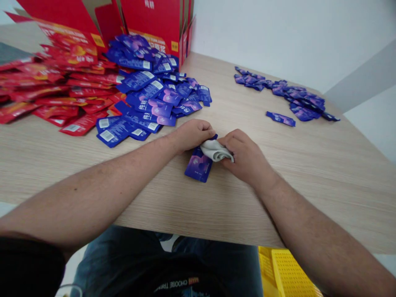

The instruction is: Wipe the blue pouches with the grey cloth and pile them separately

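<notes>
A purple-blue pouch (198, 166) lies tilted just above or on the table in front of me; I cannot tell which. My left hand (195, 134) pinches its narrow top end. In my right hand (243, 154) is a folded pale grey cloth (216, 150), pressed against the upper part of the pouch and hiding some of it. Both hands are closed and close together. Left of them spreads a heap of blue pouches (148, 99) with white barcode labels, several lying face up.
Red pouches (58, 86) are piled at the left, before red cartons (151, 20). At the back right a row of purple pouches (284, 90) lies along the wall, with a single pouch (281, 119) in front. A yellow crate (291, 272) stands below the table edge.
</notes>
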